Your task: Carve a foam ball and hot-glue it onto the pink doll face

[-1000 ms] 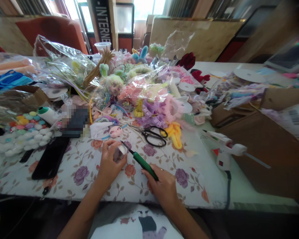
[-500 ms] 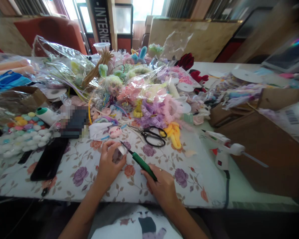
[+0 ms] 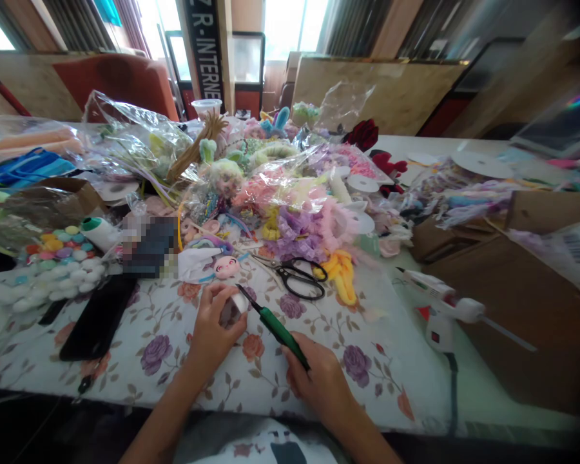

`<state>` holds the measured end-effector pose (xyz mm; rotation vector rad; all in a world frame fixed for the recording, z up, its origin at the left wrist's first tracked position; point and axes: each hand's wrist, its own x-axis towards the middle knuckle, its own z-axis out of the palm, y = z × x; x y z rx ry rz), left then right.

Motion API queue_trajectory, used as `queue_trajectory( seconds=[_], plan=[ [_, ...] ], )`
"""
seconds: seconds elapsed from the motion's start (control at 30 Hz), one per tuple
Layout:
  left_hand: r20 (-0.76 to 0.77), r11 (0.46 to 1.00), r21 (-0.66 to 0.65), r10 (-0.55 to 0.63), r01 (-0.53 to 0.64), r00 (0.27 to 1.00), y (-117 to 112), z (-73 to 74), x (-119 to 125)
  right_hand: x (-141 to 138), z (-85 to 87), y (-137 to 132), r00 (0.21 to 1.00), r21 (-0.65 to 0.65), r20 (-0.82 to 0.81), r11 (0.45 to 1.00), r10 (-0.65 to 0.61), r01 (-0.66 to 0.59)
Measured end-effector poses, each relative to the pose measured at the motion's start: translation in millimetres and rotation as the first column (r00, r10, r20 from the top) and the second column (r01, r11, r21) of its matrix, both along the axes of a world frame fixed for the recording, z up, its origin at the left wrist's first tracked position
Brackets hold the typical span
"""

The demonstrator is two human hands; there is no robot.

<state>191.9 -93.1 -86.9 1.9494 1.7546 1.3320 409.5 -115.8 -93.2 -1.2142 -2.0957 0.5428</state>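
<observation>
Between the thumb and fingers of my left hand (image 3: 218, 325) is a small white rounded piece (image 3: 240, 301), mostly covered by the fingers. My right hand (image 3: 316, 370) is wrapped round a green-handled tool (image 3: 278, 327) with a thin, dark, pointed tip. That tip is right by the white piece; whether they touch I cannot tell. Just beyond my left hand lies a doll face (image 3: 226, 267) with pink eyes and white cloth beside it. Black-handled scissors (image 3: 302, 278) rest on the floral cloth (image 3: 193, 380) ahead of my right hand.
A white glue gun (image 3: 432, 303) and a cardboard box (image 3: 507, 309) are to the right. On the left are a black phone (image 3: 96, 319) and white pom-poms (image 3: 72, 277). Yellow fuzzy stems (image 3: 341, 274) and piled craft supplies in clear plastic (image 3: 280, 180) stand ahead.
The camera has tilted up slightly, so the table things appear lower in view. Both hands keep nearly the same grip and place, the tool tip still beside the white piece.
</observation>
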Motion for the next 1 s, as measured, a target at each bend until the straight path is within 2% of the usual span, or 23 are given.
queue_trajectory(
  seconds=[0.2,0.53,0.83,1.0],
  plan=[
    [0.001,1.0,-0.009,0.005,-0.005,1.0,0.4,-1.2,-1.6,-3.3,-9.7,-1.3,0.999,0.043,-0.027,0.998,-0.036,0.037],
    [-0.004,0.999,-0.03,0.026,-0.026,1.0,-1.8,1.6,1.1,-7.8,2.1,-5.8,0.995,0.266,0.028,0.96,-0.096,0.086],
    [-0.008,0.998,-0.055,0.035,-0.036,0.999,0.5,1.3,0.4,-7.5,3.8,-12.2,0.995,0.182,0.027,0.979,-0.095,0.089],
    [-0.026,0.998,-0.045,0.035,-0.036,0.999,0.5,0.0,0.4,-8.9,4.2,-11.3,0.995,0.207,0.03,0.975,-0.092,0.084]
  ],
)
